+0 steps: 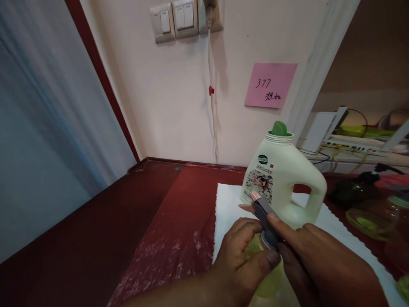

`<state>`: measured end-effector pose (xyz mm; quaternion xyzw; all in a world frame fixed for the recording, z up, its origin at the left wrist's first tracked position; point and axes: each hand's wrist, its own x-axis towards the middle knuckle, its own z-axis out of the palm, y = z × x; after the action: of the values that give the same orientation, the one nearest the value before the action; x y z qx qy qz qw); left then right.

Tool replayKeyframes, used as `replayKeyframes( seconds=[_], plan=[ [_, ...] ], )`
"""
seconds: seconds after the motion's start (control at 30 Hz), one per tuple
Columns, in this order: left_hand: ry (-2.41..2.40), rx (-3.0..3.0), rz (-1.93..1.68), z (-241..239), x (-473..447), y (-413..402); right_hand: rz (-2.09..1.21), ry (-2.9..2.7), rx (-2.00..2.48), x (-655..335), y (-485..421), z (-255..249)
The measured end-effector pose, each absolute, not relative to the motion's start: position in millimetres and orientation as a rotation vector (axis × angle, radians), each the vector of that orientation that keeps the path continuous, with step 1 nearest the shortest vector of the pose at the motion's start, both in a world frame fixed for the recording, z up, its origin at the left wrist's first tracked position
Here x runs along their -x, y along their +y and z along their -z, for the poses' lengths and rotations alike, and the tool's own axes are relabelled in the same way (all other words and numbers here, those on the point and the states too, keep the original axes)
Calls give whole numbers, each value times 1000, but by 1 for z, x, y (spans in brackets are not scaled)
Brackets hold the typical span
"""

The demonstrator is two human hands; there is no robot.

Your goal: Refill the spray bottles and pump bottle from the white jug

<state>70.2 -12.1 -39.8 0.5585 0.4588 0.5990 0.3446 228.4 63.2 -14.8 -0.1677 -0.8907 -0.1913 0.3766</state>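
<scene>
A translucent yellow-green bottle (268, 283) stands at the lower right, partly hidden by my hands. My left hand (241, 251) is closed around its neck, thumb and fingers near the grey collar. My right hand (322, 260) grips the dark grey pump head (266, 219) on top of the bottle, its thumb or finger lying along the head. The spout end points up and left, with pinkish fingertips showing beside it. Just behind stands a pale green detergent jug (283, 170) with a printed label and a green spout piece in its uncapped mouth.
Under the jug lies a white cloth (223, 209) on a red plastic-covered table (172, 234). To the right are a dark bottle (354, 189), a clear yellowish container (367, 224) and a shelf with a white router (316, 130). A cord (212, 115) hangs down the wall.
</scene>
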Motion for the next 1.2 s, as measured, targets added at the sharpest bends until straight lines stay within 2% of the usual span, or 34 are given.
replayKeyframes(
  seconds=[0.27,0.6,0.87,1.2],
  plan=[
    [1245,-1071,-1594,30,-80,-7,476,-2278,427,-226,62,16],
    [1162,-1415,-1507,34,-66,-13,484,-2273,443,-226,65,16],
    [1200,-1098,-1573,32,-78,-8,479,-2279,419,-226,64,14],
    [1159,-1325,-1534,37,-66,-13,472,-2284,418,-226,65,17]
  ],
)
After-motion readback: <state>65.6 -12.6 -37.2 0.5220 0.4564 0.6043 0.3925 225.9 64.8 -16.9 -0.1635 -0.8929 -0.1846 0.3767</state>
